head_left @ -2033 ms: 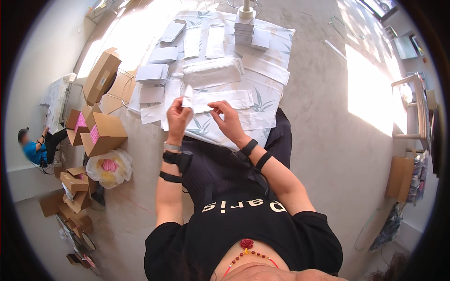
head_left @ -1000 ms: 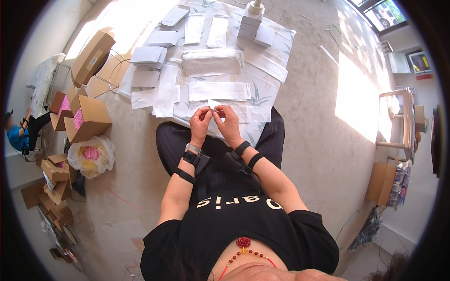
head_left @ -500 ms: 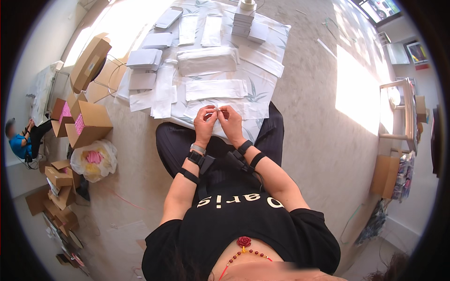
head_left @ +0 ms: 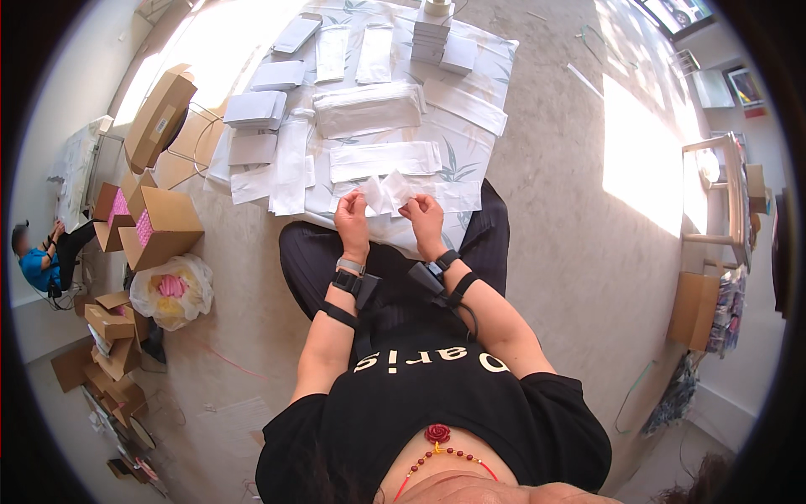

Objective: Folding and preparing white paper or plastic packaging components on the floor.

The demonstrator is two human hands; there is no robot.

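Observation:
I sit on the floor with my legs under the near edge of a white leaf-patterned cloth (head_left: 470, 143). My left hand (head_left: 353, 220) and my right hand (head_left: 422, 217) are raised close together over my lap. Between them they hold a small white paper piece (head_left: 384, 191), pinched at its left and right sides, and it looks partly folded or spread open. Just beyond it on the cloth lies a flat white strip-shaped packet (head_left: 384, 160). Both wrists wear black bands.
Several white packets and stacks (head_left: 367, 109) lie in rows on the cloth. Open cardboard boxes (head_left: 159, 223) and a plastic bag (head_left: 172, 290) stand on the floor at my left. Another person (head_left: 42, 260) sits far left. A wooden frame (head_left: 726, 193) stands at right.
My hands left the cloth, drew back toward my lap and came together. They now hold the small white paper piece, which has spread wider between them.

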